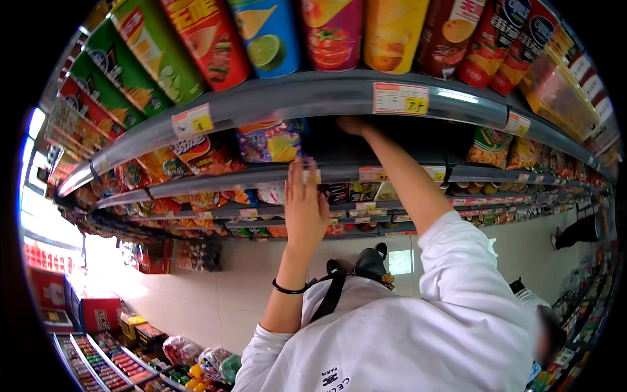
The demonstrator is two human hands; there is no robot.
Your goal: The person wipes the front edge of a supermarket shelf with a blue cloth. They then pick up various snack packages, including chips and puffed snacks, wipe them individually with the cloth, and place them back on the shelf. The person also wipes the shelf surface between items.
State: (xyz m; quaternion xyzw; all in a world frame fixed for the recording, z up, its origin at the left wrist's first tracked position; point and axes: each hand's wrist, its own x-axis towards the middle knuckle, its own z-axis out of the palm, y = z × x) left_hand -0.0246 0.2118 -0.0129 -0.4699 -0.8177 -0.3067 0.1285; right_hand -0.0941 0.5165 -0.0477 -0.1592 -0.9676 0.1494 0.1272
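My left hand [307, 206] is raised with its fingers straight and a black band on the wrist. Its fingertips are at the lower edge of a purple snack bag [271, 142] standing on the second shelf; whether they touch it I cannot tell. My right hand [351, 125] reaches under the upper shelf [303, 98] into the dark space right of that bag. Shadow and the shelf lip hide its fingers, so any hold is not visible. More snack bags [208, 154] lean left of the purple one.
Chip canisters [333, 36] line the upper shelf above my hands. To the right stand other snack bags [488, 147]. Lower shelves [362, 206] hold packaged goods. Behind me are a tiled floor [191, 296], a display rack [98, 362], and another person [539, 313] at right.
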